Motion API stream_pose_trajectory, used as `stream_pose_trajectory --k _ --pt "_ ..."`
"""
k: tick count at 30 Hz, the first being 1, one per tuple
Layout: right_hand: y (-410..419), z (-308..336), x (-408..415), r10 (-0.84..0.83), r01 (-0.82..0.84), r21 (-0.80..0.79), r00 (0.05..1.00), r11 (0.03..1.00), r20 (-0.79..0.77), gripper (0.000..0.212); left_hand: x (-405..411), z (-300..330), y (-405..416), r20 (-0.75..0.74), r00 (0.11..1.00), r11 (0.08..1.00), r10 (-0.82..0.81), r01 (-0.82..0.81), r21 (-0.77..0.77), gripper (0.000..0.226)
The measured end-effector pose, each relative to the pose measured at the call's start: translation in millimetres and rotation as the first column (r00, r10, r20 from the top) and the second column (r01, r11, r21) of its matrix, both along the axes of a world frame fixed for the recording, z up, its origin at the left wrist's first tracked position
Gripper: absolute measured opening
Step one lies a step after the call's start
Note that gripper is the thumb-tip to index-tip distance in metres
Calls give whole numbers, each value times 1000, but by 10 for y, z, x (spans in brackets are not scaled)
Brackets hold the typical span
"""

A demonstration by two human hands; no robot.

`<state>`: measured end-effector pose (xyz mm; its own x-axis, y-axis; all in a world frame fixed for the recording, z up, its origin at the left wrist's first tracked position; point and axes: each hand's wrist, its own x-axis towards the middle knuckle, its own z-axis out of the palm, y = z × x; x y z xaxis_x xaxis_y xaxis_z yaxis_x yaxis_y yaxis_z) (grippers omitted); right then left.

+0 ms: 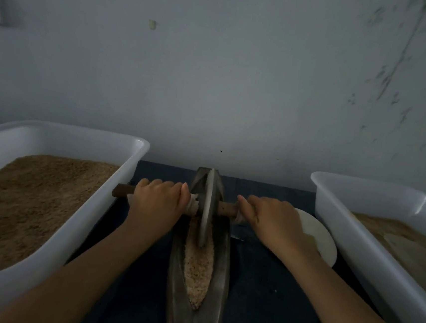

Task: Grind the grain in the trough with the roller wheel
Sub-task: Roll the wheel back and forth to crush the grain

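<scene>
The handle (126,190) is gripped on either side of the wheel (207,207) by left hand (158,200) and right hand (271,216), crosswise to the trough (219,271), whose grain (197,271) lies nearer the person.

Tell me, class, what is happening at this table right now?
A person is grinding grain in a long dark trough with a roller wheel. The left hand and right hand each grip one end of the wooden axle, with the wheel standing in the far part of the trough. A white tub of brown grain sits to the left, another tub to the right, and a white plate lies beside the right wrist.
</scene>
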<state>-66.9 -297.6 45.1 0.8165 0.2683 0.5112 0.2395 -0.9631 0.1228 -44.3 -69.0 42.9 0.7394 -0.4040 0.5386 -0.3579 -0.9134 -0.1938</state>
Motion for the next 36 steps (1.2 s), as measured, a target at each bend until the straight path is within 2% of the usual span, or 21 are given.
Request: stream_pose_trajectory --k 1,3,5,6,9,11,13,16,19,22,25,29,32,35,36 --pt "-5 1 -87 -21 24 47 998 999 -63 37 -83 9 11 -8 1000 1000 -11 11 7 30" --pt "-32 -13 -253 -61 81 131 988 988 -144 47 -257 54 27 -16 999 999 -52 52 -7 58" --pt "-23 8 -429 -35 49 105 990 993 -134 46 -414 121 51 -57 996 998 -63 63 -10 83" --pt "-2 35 -525 6 7 99 991 995 -134 45 -476 127 88 -73 994 997 -75 75 -16 88" --pt "21 99 -715 52 -35 159 994 987 -101 52 -595 132 129 -79 990 991 -116 110 -75 86" --pt "25 111 -726 43 -34 130 997 991 -68 57 -587 86 127 11 992 976 -126 126 -180 63" --pt "22 88 -673 44 -35 123 996 992 -75 54 -528 64 111 32 993 968 -110 114 -222 46" --pt "-2 17 -453 12 -5 62 995 998 -100 45 -372 41 52 20 996 990 -93 94 -102 31" --pt "-55 -34 -171 -73 86 120 991 989 -112 51 -176 49 -10 -6 1000 1000 -26 25 -18 18" --pt "-81 -104 116 -67 70 49 996 996 -58 36 23 75 -49 -16 998 995 60 -58 75 24" --pt "-99 -99 300 -73 73 18 997 997 -28 26 155 82 -81 -14 993 983 118 -114 143 40" --pt "-103 -95 275 -45 44 -11 998 999 -52 21 127 88 -83 -15 995 990 101 -99 102 22" --pt "-92 -86 37 2 7 103 996 995 -86 37 -37 76 -41 -25 999 996 32 -30 88 20" --pt "-37 -24 -272 49 -25 174 989 984 -136 43 -272 88 29 -43 999 999 -34 35 34 48" --pt "-23 4 -365 56 -30 181 989 983 -137 45 -343 104 54 -59 997 999 -44 45 17 51"
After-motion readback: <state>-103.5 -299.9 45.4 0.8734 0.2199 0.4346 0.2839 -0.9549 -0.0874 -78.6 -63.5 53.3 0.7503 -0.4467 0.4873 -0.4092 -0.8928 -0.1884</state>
